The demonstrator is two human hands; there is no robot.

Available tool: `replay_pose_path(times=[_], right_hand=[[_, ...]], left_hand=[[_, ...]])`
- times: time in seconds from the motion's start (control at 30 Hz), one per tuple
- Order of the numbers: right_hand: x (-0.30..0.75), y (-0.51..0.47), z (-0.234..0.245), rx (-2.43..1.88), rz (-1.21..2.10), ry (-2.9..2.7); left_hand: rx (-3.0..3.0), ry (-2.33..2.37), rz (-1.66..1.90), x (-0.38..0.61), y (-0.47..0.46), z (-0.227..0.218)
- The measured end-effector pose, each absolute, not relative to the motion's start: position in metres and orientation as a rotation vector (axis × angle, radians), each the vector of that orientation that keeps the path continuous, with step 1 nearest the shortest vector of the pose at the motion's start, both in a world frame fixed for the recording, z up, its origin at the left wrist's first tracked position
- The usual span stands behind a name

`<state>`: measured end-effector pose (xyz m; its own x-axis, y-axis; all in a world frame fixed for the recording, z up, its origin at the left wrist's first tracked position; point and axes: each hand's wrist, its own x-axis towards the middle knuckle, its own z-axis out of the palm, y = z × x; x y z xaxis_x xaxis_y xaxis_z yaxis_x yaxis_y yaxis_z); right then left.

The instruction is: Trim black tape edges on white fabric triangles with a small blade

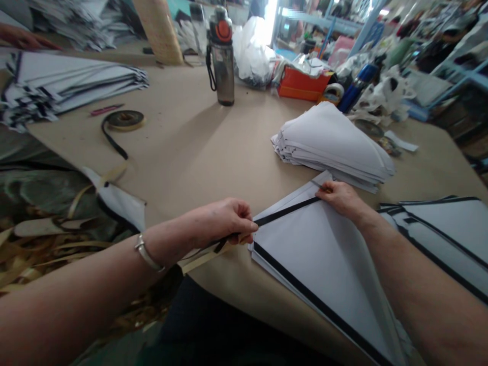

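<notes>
In front of me lies a stack of white triangular sheets (324, 254), its lower edge lined with black tape. A strip of black adhesive tape (287, 211) stretches between my hands across the upper part of the top sheet. My left hand (232, 221) pinches its near end at the stack's left corner, with tan backing paper (206, 259) trailing below the fingers. At the other end, by the upper edge, my right hand (339, 195) has thumb and fingers closed on the tape. A thin dark item shows by its fingertips, too small to name.
Beyond stands another white stack (331, 137); taped sheets (450, 223) lie at right. A tape roll (125, 119), a pen (107, 109) and a water bottle (222, 61) are on the table. At upper left, another person's hand (26, 38) is near more sheets (76, 79).
</notes>
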<state>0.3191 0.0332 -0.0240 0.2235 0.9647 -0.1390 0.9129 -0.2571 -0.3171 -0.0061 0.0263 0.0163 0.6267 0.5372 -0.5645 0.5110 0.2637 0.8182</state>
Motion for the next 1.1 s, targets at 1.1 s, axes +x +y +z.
replay_pose_path(times=[1.1], right_hand=[[0.325, 0.033, -0.03, -2.281, 0.476, -1.754]], left_hand=[[1.868, 1.358, -0.262, -0.004, 0.026, -0.001]])
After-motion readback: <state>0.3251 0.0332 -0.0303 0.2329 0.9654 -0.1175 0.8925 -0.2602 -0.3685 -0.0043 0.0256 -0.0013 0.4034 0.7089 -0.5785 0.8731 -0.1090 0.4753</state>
